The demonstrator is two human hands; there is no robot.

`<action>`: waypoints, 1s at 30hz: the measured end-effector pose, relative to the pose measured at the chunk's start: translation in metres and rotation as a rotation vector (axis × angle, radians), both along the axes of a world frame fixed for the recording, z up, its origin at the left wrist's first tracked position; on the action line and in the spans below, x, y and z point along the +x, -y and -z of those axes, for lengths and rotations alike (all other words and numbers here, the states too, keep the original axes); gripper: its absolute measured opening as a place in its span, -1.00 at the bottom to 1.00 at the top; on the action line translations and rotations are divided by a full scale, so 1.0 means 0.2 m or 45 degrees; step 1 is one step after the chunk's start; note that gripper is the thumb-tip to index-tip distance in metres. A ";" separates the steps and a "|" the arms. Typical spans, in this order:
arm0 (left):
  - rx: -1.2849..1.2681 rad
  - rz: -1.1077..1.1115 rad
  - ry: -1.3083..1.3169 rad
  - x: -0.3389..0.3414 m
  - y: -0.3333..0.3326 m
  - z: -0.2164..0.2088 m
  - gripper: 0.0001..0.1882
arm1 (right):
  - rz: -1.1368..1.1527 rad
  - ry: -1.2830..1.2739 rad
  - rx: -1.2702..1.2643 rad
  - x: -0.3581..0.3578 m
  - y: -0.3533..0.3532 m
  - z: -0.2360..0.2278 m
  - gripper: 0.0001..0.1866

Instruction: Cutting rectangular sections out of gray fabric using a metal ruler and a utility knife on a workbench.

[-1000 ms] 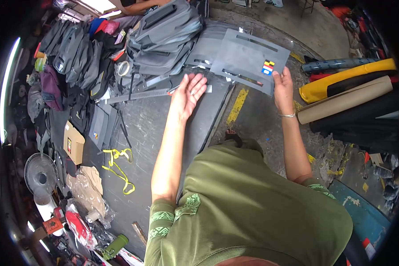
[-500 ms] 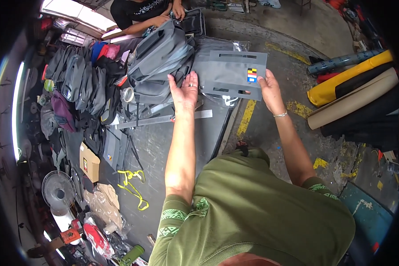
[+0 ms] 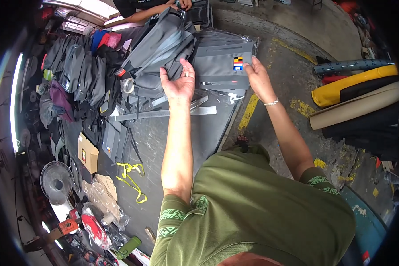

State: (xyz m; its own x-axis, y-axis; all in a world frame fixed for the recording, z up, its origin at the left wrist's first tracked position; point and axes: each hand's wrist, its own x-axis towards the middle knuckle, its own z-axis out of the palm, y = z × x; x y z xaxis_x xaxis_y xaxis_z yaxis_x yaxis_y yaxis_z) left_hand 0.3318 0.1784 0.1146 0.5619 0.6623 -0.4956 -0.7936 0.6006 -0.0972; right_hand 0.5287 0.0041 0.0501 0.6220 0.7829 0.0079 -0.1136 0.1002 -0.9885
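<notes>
The right hand (image 3: 259,79) pinches the grey panel (image 3: 218,63), toward one o'clock, by its three-o'clock edge; the left hand (image 3: 180,85), fingers parted, hangs empty near the eleven-o'clock backpacks (image 3: 158,46) — a one-sided grip could let the panel sag.

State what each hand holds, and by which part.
The right hand grips the grey panel by its right edge, beside the patch. The left hand holds nothing.

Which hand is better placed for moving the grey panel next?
Probably the right hand: it holds the grey panel by its right edge; the left hand is empty, palm up.
</notes>
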 end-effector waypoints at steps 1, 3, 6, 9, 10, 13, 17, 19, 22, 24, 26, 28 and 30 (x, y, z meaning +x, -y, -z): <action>0.023 0.018 0.034 0.00 0.00 0.00 -0.12 | -0.017 0.051 -0.044 0.01 -0.02 0.03 -0.67; 0.044 0.033 0.066 -0.01 -0.01 0.01 -0.02 | 0.014 0.015 -0.036 -0.03 -0.07 0.00 -0.67; 0.044 0.034 0.033 0.00 0.02 0.01 -0.04 | 0.160 0.068 -0.064 -0.06 -0.11 0.00 -0.62; 0.101 0.103 -0.006 -0.01 0.02 0.06 -0.11 | 0.105 0.303 -0.118 0.00 -0.16 0.07 -0.44; 0.182 0.173 -0.023 -0.02 0.02 0.08 -0.14 | 0.036 0.223 -0.265 0.03 -0.13 0.09 -0.42; 0.254 0.561 -0.196 -0.14 0.13 0.15 -0.35 | 0.034 0.186 -0.448 0.01 -0.04 -0.05 -0.34; 0.508 0.790 -0.446 -0.31 0.41 0.20 -0.55 | 0.178 0.607 -0.543 0.11 0.11 0.14 -0.21; 0.522 0.798 -0.449 -0.46 0.48 0.26 -0.53 | 0.096 0.471 -0.608 0.11 0.14 0.18 -0.20; 0.524 0.717 -0.537 -0.71 0.55 0.33 -0.49 | 0.041 0.064 -0.520 0.05 0.17 0.13 -0.28; 0.467 0.607 -0.523 -0.85 0.59 0.34 -0.51 | 0.086 0.047 -0.467 0.05 0.22 0.16 -0.40; 0.419 0.442 -0.507 -0.99 0.62 0.35 -0.57 | 0.137 0.075 -0.456 0.05 0.26 0.15 -0.50; 0.345 0.298 -0.633 -1.10 0.66 0.36 -0.57 | 0.181 0.085 -0.390 0.06 0.29 0.12 -0.59; 0.279 0.187 -0.671 -1.20 0.71 0.37 -0.57 | 0.257 0.135 -0.334 0.06 0.27 0.03 -0.68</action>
State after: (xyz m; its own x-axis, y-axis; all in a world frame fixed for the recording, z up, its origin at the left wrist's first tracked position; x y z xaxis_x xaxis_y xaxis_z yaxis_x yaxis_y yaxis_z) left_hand 0.0914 0.0361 0.0406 0.3706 0.7147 -0.5932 -0.6081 0.6694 0.4266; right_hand 0.5413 -0.0496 0.0433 0.7711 0.6281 -0.1045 -0.0129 -0.1487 -0.9888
